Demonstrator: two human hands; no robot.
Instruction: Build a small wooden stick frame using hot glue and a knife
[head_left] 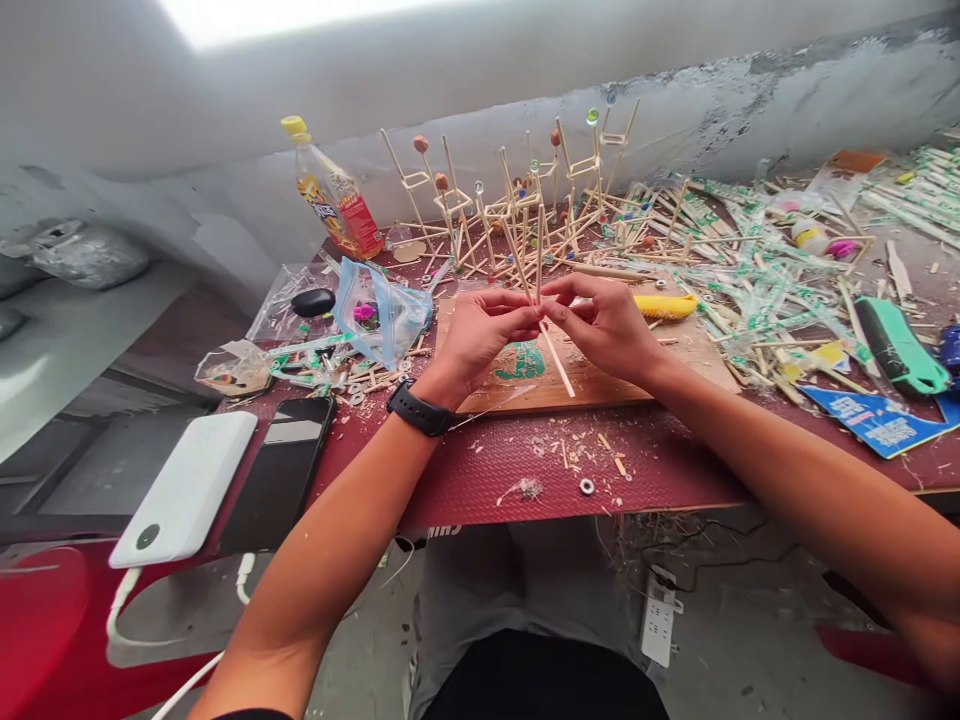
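Note:
My left hand, with a dark watch on its wrist, is closed in a pinch on thin wooden sticks. My right hand pinches the same sticks from the other side, so the fingertips of both hands nearly meet. Two stick ends rise above the fingers in a narrow V, and one slants down below them. The joint between the sticks is hidden by my fingers. Beneath my hands lies a wooden board with a green patch on it. A yellow handle-like object lies just behind my right hand.
Several stick frames holding marbles and brown balls stand at the back, near a bottle. Sticks and torn wrappers cover the right side. A zip bag, power bank and phone lie left; a green-handled tool lies right.

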